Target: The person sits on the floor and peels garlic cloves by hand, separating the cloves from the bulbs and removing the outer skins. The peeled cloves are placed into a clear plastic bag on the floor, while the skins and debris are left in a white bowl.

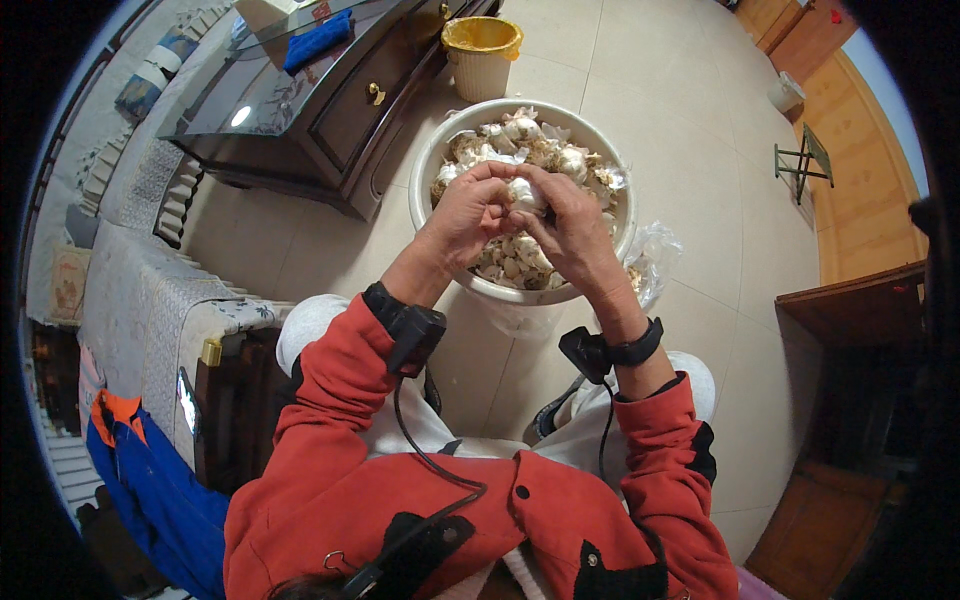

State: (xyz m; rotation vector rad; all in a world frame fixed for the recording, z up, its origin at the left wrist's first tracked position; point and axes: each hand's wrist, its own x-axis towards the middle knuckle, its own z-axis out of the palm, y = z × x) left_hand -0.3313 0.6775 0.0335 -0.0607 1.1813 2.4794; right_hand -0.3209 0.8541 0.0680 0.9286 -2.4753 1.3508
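A white garlic bulb (527,196) is held between my two hands, above a round white basin (421,196). My right hand (571,217) has its thumb and fingers around the bulb's right side. The fingertips of my left hand (474,210) pinch at the bulb's upper left; whether they hold a strip of skin is hard to tell. Below, the basin is filled with garlic bulbs (571,163), dry roots and papery skins. Loose cloves (511,268) lie at its near side, partly under my hands.
Beyond the basin stands a bin (481,71) with a yellow liner. A clear plastic bag (657,255) lies against the basin's right side. At left is a dark wooden table (330,142) with a glass top and a blue cloth (319,41). A folding stool (805,163) stands far right.
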